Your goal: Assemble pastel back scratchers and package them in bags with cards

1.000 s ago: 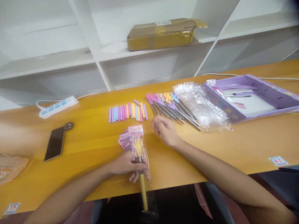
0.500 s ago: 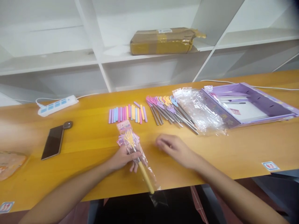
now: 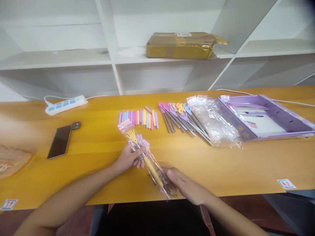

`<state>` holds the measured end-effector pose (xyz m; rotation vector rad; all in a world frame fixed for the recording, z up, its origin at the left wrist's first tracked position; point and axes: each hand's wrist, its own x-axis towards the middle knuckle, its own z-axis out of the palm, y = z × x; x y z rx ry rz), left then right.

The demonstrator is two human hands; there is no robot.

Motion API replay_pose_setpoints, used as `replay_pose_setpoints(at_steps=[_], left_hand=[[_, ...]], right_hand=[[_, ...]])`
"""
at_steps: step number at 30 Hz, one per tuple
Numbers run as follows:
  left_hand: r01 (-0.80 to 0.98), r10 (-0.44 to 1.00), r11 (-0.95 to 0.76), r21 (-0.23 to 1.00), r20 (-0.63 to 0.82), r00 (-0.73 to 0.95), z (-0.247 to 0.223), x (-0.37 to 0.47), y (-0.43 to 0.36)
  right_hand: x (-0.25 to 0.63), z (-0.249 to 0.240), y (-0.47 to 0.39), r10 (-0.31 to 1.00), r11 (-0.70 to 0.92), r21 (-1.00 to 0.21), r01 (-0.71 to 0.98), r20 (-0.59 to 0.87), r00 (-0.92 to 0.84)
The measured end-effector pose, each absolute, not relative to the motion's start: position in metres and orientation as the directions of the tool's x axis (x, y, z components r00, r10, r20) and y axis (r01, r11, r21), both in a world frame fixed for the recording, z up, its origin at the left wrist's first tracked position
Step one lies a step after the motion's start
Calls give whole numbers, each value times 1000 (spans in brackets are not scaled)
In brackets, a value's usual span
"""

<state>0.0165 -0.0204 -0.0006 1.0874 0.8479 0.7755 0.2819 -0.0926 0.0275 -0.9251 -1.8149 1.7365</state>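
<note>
My left hand [image 3: 129,158] is closed around a yellow back scratcher [image 3: 152,168] in a clear plastic bag [image 3: 155,164], with its hand-shaped head pointing away from me. Small pink and purple cards [image 3: 142,141] show beside the head, by the same hand. At the lower end of the bag is my right hand [image 3: 180,183], thumb apart and fingers stretched out partly behind the plastic. Beyond, several short coloured tubes [image 3: 136,118] lie in a row. To their right are several back scratchers [image 3: 182,116] with bare metal rods and pink, yellow, purple and blue heads.
Clear plastic bags [image 3: 211,119] lie beside an open purple box [image 3: 261,136] at the right. At the left are a phone [image 3: 59,142], a small dark mouse-like object [image 3: 75,125] and a power strip [image 3: 66,105]. A taped carton [image 3: 180,46] sits on the white shelf.
My right hand has moved down and left to the bag's lower end, its fingers now stretched out. The bagged back scratcher, in my left hand, has shifted slightly away from me. The camera view has also shifted.
</note>
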Motion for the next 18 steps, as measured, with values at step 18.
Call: replay_pose_setpoints(at_steps=[18], left_hand=[[-135, 656, 271, 953, -81, 750, 0, 16, -22]], right_hand=[[478, 83, 8, 839, 32, -867, 498, 294, 458]])
